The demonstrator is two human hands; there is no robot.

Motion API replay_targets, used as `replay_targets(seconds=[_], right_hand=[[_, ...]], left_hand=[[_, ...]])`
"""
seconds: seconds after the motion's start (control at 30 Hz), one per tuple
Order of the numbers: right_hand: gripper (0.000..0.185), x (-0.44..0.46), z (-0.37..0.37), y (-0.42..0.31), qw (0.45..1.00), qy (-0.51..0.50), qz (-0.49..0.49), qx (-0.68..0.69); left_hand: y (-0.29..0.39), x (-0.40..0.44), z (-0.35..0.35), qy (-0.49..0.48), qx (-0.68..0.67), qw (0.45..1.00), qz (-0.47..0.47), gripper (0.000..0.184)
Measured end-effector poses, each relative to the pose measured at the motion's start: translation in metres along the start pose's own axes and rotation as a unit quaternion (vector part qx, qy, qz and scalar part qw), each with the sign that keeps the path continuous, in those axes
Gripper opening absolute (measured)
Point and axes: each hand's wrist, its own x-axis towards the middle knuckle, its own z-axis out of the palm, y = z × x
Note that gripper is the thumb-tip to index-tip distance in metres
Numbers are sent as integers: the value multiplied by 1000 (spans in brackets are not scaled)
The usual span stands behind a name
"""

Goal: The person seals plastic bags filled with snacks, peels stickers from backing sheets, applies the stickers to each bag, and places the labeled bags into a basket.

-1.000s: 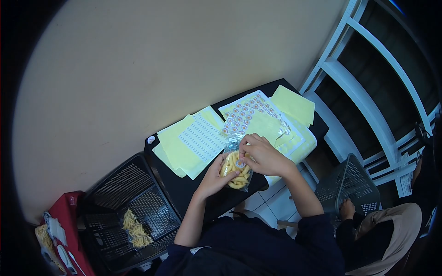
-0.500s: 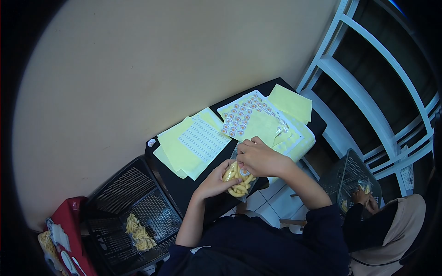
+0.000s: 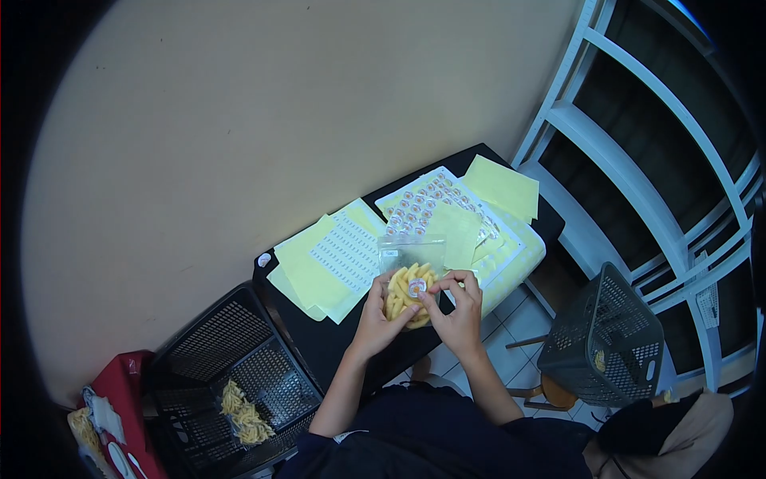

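Note:
A clear zip bag of yellow stick-shaped snacks (image 3: 396, 307) is held upright over the table's front side. My left hand (image 3: 378, 326) grips its left side, thumb across the front. My right hand (image 3: 460, 314) is at the right side, fingers bent and thumb pressing by the round sticker (image 3: 416, 287) on the bag's front. A small white label (image 3: 392, 254) shows near the bag's top. Behind the bag lie a sheet of round stickers (image 3: 415, 206) and a sheet of small printed labels (image 3: 348, 246).
Yellow backing sheets (image 3: 501, 188) lie on the black-covered table (image 3: 307, 343). A dark basket (image 3: 209, 339) at left holds snack bags (image 3: 244, 413). Another basket (image 3: 570, 351) stands right, near a wooden stool (image 3: 557, 393). A co-worker (image 3: 678, 431) sits at lower right.
My right hand has come down from the bag's top to the sticker on its front. The bag now stands upright with its top visible. The co-worker's hands have left the right basket.

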Motion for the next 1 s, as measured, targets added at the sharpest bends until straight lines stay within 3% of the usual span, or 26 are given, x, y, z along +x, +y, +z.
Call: replay_targets(seconds=[0.03,0.27,0.43,1.0], right_hand=[[18,0,1,-1,998,10,30,50],[15,-3,2,1,995,62,41,70],[14,-5,-2,0,985,66,81,137],[14,-3,-2,6,988,78,87,104]], left_hand=[[2,0,2,-4,21,1000,18,56],[-8,2,13,3,44,999,23,56],[-10,4,17,1,21,1000,-10,54],[-5,4,25,-8,25,1000,5,54]])
